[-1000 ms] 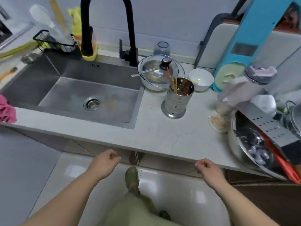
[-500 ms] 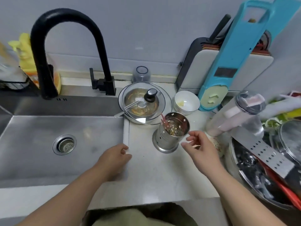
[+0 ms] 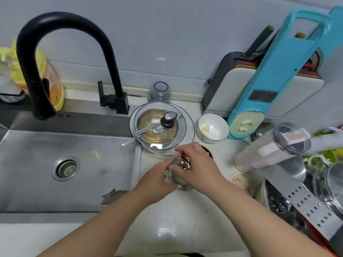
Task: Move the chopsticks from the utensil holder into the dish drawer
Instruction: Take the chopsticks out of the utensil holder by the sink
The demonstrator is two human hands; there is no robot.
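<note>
Holding the shiny utensil holder (image 3: 179, 179) in the middle of the frame, the left hand (image 3: 157, 179) kept it steady while the right hand's (image 3: 196, 164) fingers (image 3: 181, 151) clenched the chopsticks (image 3: 184, 161) inside. A quick pull could have tipped it onto the surface (image 3: 185, 219), or some sticks could have slipped loose.

Near the counter's (image 3: 185, 216) sink-side edge, the left hand (image 3: 157, 180) is gripping the utensil holder (image 3: 179, 179) while the right hand (image 3: 197, 164) is closing around the chopsticks (image 3: 184, 162).

A pale stone counter (image 3: 185, 216) runs beside a steel sink (image 3: 37, 182). On it stand a steel utensil holder (image 3: 179, 179), a plate (image 3: 189, 127) bearing a glass lid, a white bowl (image 3: 213, 129), a clear tumbler (image 3: 267, 149) lying tilted, a small jar (image 3: 161, 91), and a cutting-board rack (image 3: 259, 93) against the wall.
</note>
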